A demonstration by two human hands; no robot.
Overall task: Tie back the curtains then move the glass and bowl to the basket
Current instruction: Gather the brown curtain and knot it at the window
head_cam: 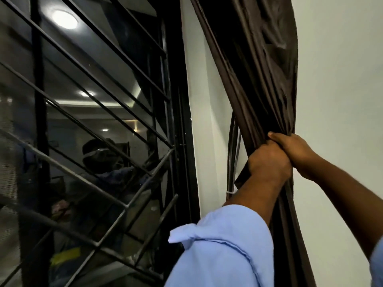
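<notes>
Sleeve: light blue fabric sleeve (223,245) on the left forearm, nearest the lens, below both sets of fingers.
Window: dark glass pane behind black metal diagonal bars (87,112), well left of the fingers, mirroring ceiling lights.
Wall: plain white wall (339,83) right of the fingers and as a strip between window frame and fabric.
Curtain: dark brown pleated cloth curtain (263,79) bunched into a narrow bundle, rising above the fingers and hanging below them.
Left hand: left hand (268,160) curled tight round the gathered curtain.
Right hand: right hand (294,148) wrapped round the same bundle, touching the left.
Cables: thin black cables (233,150) just left of the fingers.
</notes>
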